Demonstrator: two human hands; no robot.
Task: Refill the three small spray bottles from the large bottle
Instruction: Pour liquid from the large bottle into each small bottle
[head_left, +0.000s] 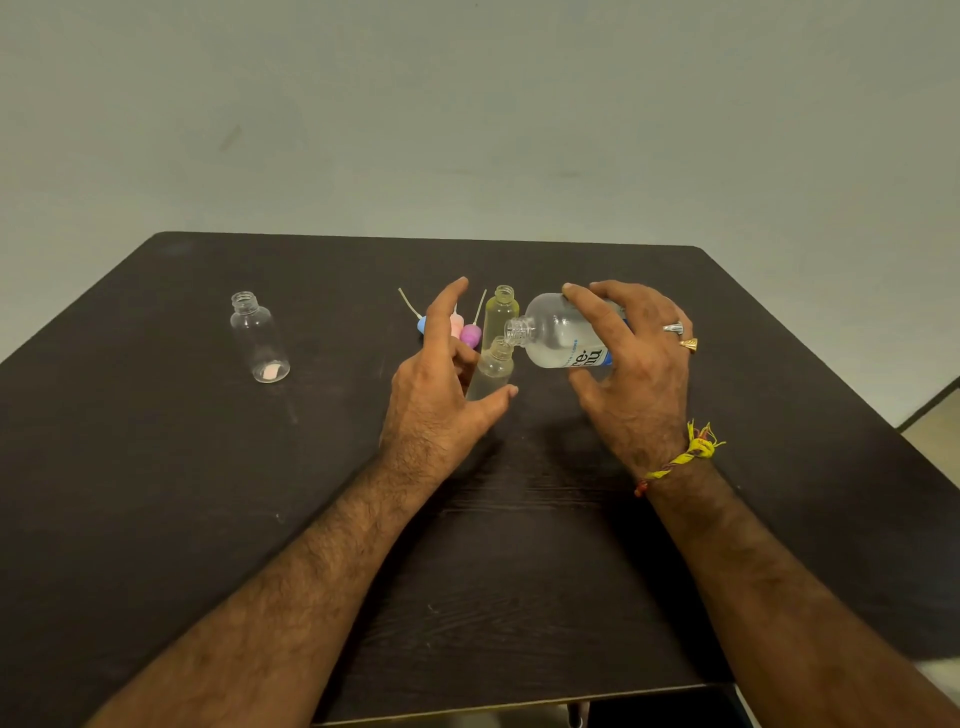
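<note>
My right hand (639, 358) grips the large clear bottle (558, 332) with a blue-and-white label. It is tipped on its side, with its open mouth just above the neck of a small clear bottle (493, 370). My left hand (441, 379) holds that small bottle between thumb and curled fingers, the index finger pointing up. A second small bottle (501, 310), yellowish and uncapped, stands right behind. The third small bottle (260, 339) stands uncapped at the far left, apart from both hands.
Three spray caps with dip tubes, blue (422, 325), pink (457, 326) and magenta (470, 335), lie behind my left hand. Everything rests on a dark wooden table (519, 597) against a pale wall. The table's front edge lies close under my forearms.
</note>
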